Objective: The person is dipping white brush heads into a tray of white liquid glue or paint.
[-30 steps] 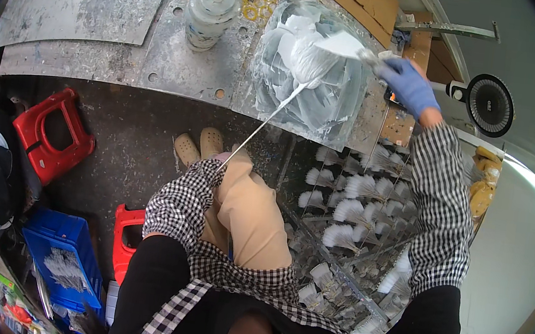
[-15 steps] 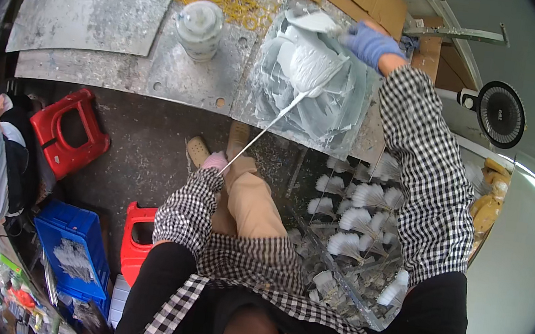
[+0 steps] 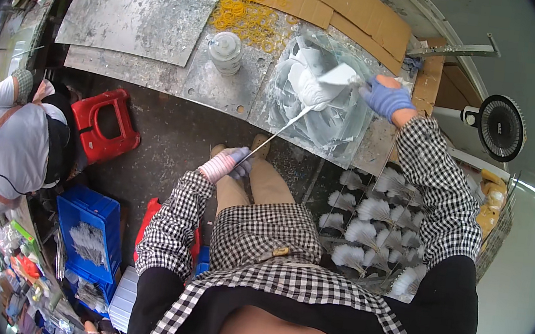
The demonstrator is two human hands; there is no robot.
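Left hand (image 3: 231, 162) gripping stem of white feather (image 3: 313, 92); right hand (image 3: 386, 98) pinching its tip

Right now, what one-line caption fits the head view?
Left hand holds a thin stick's lower end while the blue-gloved right hand presses its white feathery head onto a paint-smeared sheet.

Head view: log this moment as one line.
left hand: grips thin rod's lower end | right hand: blue glove, holds white feather on clear sheet | nearby: white jar, yellow rubber bands
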